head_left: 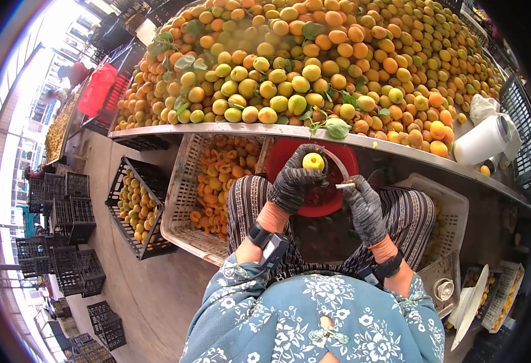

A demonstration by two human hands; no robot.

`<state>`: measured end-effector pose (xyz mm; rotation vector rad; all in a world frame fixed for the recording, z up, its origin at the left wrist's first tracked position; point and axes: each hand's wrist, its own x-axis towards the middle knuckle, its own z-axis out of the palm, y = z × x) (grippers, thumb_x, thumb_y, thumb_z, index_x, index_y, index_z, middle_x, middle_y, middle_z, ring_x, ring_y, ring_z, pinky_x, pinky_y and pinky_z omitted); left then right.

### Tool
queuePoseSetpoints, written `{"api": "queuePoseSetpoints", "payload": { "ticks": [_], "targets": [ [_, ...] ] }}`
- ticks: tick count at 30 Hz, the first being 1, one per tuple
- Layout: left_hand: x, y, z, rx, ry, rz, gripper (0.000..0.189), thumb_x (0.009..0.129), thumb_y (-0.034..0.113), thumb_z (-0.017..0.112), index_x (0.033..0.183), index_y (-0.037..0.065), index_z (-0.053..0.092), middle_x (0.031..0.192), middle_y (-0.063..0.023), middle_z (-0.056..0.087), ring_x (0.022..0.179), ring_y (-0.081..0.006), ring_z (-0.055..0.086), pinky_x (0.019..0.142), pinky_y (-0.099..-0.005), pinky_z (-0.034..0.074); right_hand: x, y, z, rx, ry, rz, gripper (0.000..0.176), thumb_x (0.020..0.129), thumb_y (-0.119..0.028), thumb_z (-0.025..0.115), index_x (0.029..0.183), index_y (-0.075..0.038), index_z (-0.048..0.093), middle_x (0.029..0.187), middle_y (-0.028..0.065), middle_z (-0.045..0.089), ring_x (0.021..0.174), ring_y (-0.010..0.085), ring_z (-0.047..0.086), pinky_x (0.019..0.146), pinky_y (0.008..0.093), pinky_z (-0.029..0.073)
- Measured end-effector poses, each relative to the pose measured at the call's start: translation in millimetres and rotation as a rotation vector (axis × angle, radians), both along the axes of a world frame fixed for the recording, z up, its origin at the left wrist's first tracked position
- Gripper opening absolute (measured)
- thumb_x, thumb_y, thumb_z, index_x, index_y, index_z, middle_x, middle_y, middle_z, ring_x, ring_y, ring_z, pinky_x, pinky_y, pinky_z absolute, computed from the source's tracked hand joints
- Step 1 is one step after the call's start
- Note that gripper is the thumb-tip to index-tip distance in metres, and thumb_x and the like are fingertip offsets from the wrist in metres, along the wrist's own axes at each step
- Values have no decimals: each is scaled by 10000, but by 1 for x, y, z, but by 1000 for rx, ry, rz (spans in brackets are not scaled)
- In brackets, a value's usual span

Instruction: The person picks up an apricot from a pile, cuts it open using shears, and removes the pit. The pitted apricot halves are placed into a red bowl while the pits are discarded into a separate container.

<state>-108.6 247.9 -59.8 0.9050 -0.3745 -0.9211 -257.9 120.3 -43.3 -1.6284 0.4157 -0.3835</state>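
A yellow-green apricot (313, 161) is held in my gloved left hand (297, 180), above a red basin (282, 151) between my knees. My right hand (363, 209), also gloved in dark grey, grips a curved knife (337, 162) by its pale handle. The blade arcs up and left toward the apricot; whether it touches the fruit cannot be told. Just beyond my hands, a metal-edged table (217, 128) bears a large heap of apricots (277, 78) with some green leaves.
Opened orange apricots fill a white crate (175, 199) at my left, beside a black crate (119, 199) of whole fruit. Another white crate (456, 212) stands by my right knee. A white jar (480, 140) lies at the table's right end. Black crates (72, 218) stand farther left.
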Motion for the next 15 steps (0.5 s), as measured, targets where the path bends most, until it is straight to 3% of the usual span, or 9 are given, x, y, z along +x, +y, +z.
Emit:
{"api": "queuePoseSetpoints", "payload": {
  "ticks": [1,5,7,15],
  "targets": [
    [-2,0,4,-99,210,-8,504,749,101,742,1192,67,505,977,-45,589,849,-157,606,748,-316,562,0,5,3,1,1,0,201,947,-240,590,1014,-52,605,675,-33,525,584,44,444,529,212,372],
    [-3,-4,7,-128,223,25,500,793,163,708,1230,41,497,972,-120,606,868,-242,620,789,-384,537,3,14,12,-257,-61,-40,192,957,-219,557,1000,-35,592,660,76,550,589,129,525,550,284,426],
    [-3,-6,6,-156,211,28,480,803,169,705,1219,45,501,1000,-133,612,900,-276,626,819,-405,535,3,16,12,-349,-37,-79,188,938,-227,569,967,-43,595,711,190,612,613,356,618,512,398,449],
    [-3,-8,7,-237,215,-37,431,841,150,683,1212,46,490,1082,-171,615,1007,-325,620,891,-481,515,5,23,4,-454,10,-96,176,922,-222,585,968,-52,581,683,190,593,598,396,588,490,434,426]
  ]
}}
